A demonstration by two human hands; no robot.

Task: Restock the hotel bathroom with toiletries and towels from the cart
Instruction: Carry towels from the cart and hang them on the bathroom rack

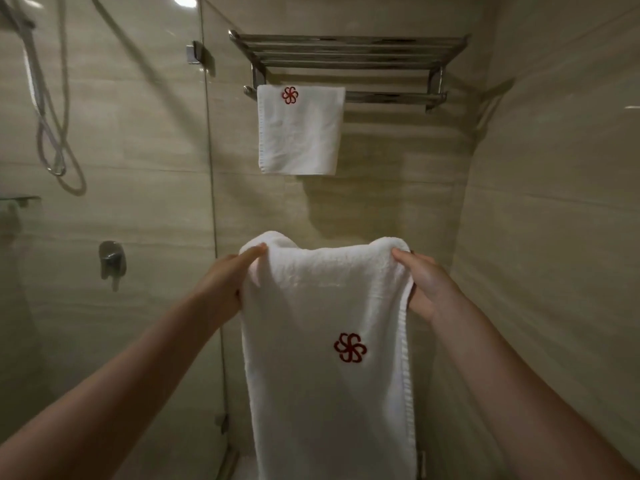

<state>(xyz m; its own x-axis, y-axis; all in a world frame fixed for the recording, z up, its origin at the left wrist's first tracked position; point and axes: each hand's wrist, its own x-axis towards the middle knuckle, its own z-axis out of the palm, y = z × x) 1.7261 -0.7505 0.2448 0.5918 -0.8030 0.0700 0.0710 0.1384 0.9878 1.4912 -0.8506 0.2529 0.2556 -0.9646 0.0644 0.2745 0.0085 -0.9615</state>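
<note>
I hold a large white towel (322,306) with a red flower logo up in front of me, folded over so that it hangs down long. My left hand (225,289) grips its upper left corner and my right hand (426,282) grips its upper right corner. Above, on the far wall, a chrome towel rack (381,50) has a shelf of bars and a lower rail. A smaller white towel (299,133) with the same red logo hangs over the left part of that rail. The held towel is well below the rack.
A glass shower partition (207,168) stands at the left, with a shower hose (45,116) and a mixer valve (111,259) behind it. Beige tiled walls close in at the back and the right (554,202). The right part of the rack's lower rail is bare.
</note>
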